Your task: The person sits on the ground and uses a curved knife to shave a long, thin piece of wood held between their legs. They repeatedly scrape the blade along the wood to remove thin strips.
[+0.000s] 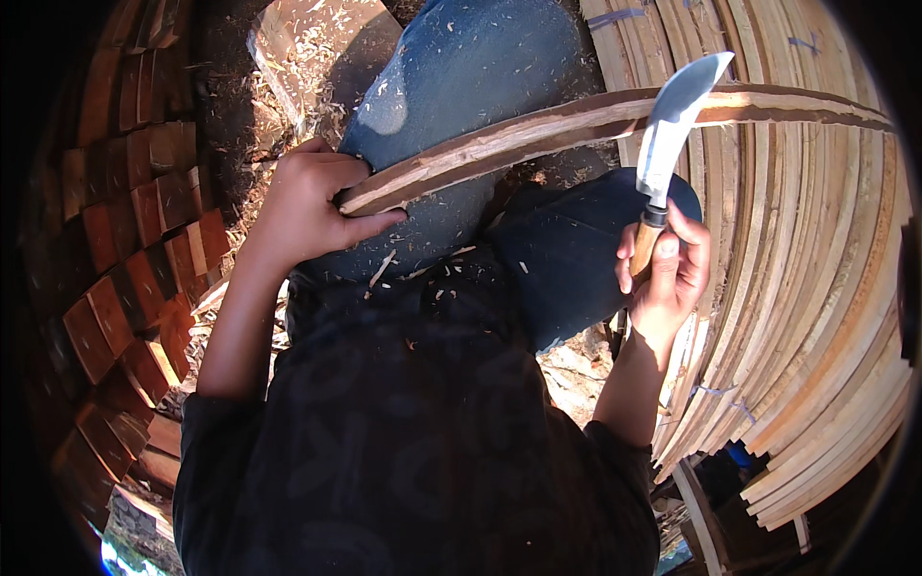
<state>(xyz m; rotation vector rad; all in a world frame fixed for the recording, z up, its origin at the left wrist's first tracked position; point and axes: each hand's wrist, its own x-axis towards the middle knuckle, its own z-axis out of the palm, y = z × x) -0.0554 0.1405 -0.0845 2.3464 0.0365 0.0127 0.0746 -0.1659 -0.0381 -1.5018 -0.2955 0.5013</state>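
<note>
left hand [303, 206] clamps the near end of the wood strip [595, 115] running off rightward, right hand [667, 274] fisted on the knife [672, 125], blade crossing it.

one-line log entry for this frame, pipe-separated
left hand: grips near end of wooden strip on knee | right hand: holds knife, blade on strip | right: stacked slats | left: wood blocks
</note>
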